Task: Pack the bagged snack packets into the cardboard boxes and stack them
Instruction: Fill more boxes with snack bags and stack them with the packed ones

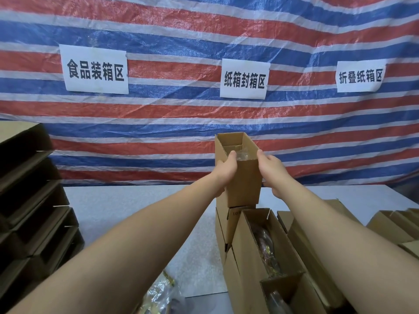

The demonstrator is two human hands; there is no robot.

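A narrow open-topped cardboard box (244, 177) stands upright on top of a stack of boxes (226, 223) in the middle of the table. My left hand (226, 171) grips its left side, thumb hooked over the rim. My right hand (272, 171) grips its right side, fingers under the lower edge. A clear bag shows inside its mouth. Below, nearer me, an open box (249, 257) holds a bagged snack packet (267, 250). Another open box (294, 298) sits at the bottom edge. A loose snack packet (158, 293) lies on the table by my left forearm.
A tall stack of dark open boxes (34, 211) fills the left side. Flat and folded cardboard boxes (394, 225) lie at the right. The white table (136, 211) runs back to a striped red, white and blue tarp wall (204, 41) with three paper signs.
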